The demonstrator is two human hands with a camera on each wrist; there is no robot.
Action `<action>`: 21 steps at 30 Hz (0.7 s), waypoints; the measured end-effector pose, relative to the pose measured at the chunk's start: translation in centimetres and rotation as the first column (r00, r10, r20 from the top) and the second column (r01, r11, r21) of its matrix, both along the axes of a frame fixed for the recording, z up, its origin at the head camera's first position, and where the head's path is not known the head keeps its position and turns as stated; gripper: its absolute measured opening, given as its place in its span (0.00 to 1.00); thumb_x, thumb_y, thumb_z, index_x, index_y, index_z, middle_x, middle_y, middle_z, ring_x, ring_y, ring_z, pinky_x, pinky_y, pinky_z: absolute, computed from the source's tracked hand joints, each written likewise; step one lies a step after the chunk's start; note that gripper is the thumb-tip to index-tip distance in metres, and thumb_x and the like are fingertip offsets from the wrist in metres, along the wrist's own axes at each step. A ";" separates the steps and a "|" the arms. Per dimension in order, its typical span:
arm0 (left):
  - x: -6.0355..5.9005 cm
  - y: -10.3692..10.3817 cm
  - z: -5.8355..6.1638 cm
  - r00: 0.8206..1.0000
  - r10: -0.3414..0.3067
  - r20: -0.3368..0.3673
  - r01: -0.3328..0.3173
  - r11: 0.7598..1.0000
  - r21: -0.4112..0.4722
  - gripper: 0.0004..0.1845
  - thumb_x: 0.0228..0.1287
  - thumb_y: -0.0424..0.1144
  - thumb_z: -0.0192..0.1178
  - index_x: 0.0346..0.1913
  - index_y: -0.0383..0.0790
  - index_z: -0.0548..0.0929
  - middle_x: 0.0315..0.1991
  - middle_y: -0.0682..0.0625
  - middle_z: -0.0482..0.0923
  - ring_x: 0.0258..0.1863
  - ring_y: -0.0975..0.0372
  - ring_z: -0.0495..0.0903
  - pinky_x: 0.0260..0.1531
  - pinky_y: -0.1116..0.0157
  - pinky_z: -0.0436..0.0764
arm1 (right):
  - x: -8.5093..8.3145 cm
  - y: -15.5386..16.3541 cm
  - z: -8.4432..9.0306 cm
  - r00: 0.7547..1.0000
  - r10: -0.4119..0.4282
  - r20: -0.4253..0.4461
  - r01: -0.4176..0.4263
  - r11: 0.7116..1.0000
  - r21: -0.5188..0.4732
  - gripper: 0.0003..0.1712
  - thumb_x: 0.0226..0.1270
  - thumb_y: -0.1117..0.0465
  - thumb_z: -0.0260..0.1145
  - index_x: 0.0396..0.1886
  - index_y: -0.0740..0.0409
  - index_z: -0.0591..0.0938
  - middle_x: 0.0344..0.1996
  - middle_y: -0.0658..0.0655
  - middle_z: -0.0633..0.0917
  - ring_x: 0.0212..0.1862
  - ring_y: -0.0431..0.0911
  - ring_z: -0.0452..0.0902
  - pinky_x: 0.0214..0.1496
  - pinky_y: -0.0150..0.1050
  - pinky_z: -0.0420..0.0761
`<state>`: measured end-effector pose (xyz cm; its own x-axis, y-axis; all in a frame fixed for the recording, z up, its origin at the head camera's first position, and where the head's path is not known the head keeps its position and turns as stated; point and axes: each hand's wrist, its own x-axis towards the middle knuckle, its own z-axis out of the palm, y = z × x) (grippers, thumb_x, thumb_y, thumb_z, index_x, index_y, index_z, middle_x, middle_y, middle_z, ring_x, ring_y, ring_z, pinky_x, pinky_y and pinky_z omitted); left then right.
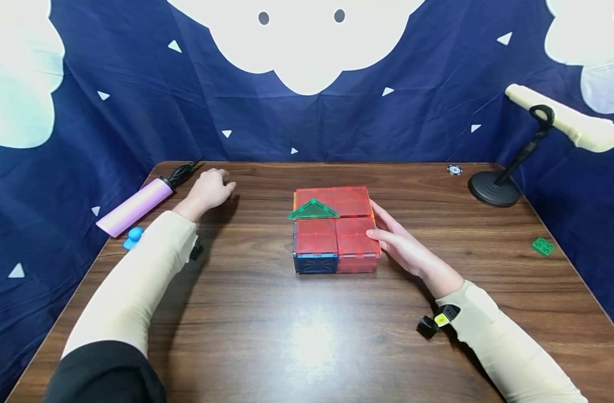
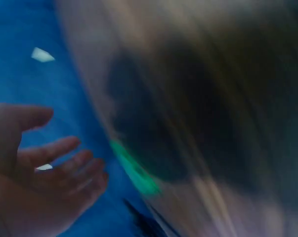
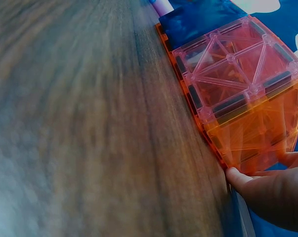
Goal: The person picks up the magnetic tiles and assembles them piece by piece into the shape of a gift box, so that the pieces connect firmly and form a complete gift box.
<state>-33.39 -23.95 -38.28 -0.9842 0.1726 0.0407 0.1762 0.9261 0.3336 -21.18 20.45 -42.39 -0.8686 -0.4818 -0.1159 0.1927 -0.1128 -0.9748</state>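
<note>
A box of translucent magnetic tiles sits mid-table, red on top, with dark blue and pink-red panels at the front. On its top, towards the left, rests a green triangular magnetic tile. My right hand grips the box's right side, thumb at its edge and fingers round towards the back. In the right wrist view the thumb meets a corner of the orange panel. My left hand reaches to the table's back left, fingers loosely bent with nothing in them. Near it in the left wrist view is a blurred green piece.
At the left lies a pale purple cylinder with a black cord, and a small blue piece beside it. To the right stand a black stand holding a cream sleeve, a round chip and a green block.
</note>
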 end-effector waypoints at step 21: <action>7.4 4.5 -1.8 0.952 -0.280 0.121 0.291 0.953 -0.085 0.30 0.73 0.42 0.61 0.66 0.19 0.72 0.66 0.26 0.69 0.68 0.36 0.67 0.67 0.43 0.66 | 0.1 -0.1 0.0 1.000 0.009 -0.015 -0.009 1.000 0.009 0.44 0.78 0.62 0.56 0.85 0.40 0.45 0.80 0.54 0.52 0.76 0.51 0.54 0.65 0.33 0.73</action>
